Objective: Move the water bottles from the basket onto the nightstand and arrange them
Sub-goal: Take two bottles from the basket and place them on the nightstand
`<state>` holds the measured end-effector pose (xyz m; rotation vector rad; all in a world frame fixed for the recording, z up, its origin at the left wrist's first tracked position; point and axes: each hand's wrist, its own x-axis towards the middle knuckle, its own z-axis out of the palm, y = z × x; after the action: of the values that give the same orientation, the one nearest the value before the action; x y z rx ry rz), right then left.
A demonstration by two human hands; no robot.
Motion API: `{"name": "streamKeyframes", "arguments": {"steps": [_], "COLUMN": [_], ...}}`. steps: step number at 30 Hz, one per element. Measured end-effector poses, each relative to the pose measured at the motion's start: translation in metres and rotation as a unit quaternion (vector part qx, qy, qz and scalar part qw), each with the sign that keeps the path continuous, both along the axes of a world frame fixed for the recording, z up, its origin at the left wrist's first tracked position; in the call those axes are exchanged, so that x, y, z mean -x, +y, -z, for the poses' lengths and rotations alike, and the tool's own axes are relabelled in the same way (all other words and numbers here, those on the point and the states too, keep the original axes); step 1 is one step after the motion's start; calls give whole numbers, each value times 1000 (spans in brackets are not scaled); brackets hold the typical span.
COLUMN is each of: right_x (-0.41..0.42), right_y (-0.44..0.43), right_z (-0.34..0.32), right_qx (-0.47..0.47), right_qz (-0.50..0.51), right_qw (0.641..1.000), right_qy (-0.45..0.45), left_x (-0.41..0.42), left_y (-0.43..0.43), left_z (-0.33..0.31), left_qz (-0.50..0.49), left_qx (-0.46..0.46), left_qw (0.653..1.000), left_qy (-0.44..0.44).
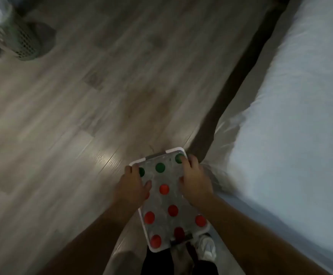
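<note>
A white-rimmed basket [174, 150] sits low in front of me, next to the bed, and is seen from above. It holds several clear water bottles, with green caps [160, 167] at the far end and red caps [164, 189] nearer me. My left hand [135, 184] curls round the far-left green-capped bottle [142, 172]. My right hand [194, 180] curls round the far-right green-capped bottle [178, 158]. Both thumbs point inward. The view is blurred. No nightstand is in view.
A bed with white sheets [292, 116] and a dark frame [241, 76] runs along the right. Grey wood floor [82, 116] spreads to the left. A perforated green bin [20, 42] stands at the far left. My white shoe [206, 247] is beside the basket's near end.
</note>
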<state>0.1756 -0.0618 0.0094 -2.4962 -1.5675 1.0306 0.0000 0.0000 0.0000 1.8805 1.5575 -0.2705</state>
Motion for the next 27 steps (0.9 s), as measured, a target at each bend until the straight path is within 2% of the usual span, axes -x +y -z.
{"name": "streamKeyframes", "arguments": {"steps": [2,4,7,10,16,27], "right_x": [4,13,31,40,41,23], "right_y": [10,17,24,32,43,47], "right_z": [10,14,24,40,68,36], "right_qx": [-58,-65,-12,9,-17,-13], "right_qz": [-88,-150,-171,-148,-95,-64], "right_qw": [993,986,985,989,995,997], "right_qy": [-52,-32,27,23,2,36], "left_x": [0,3,6,9,2,11], "left_y": [6,10,10,14,22,30], "left_z": [14,27,41,48,57,32], "left_qz": [22,34,60,65,75,65], "left_qx": [-6,-6,-13,-46,-87,-86], "left_qw": [999,999,998,997,992,994], "left_qy": [31,39,26,11,56,14]}}
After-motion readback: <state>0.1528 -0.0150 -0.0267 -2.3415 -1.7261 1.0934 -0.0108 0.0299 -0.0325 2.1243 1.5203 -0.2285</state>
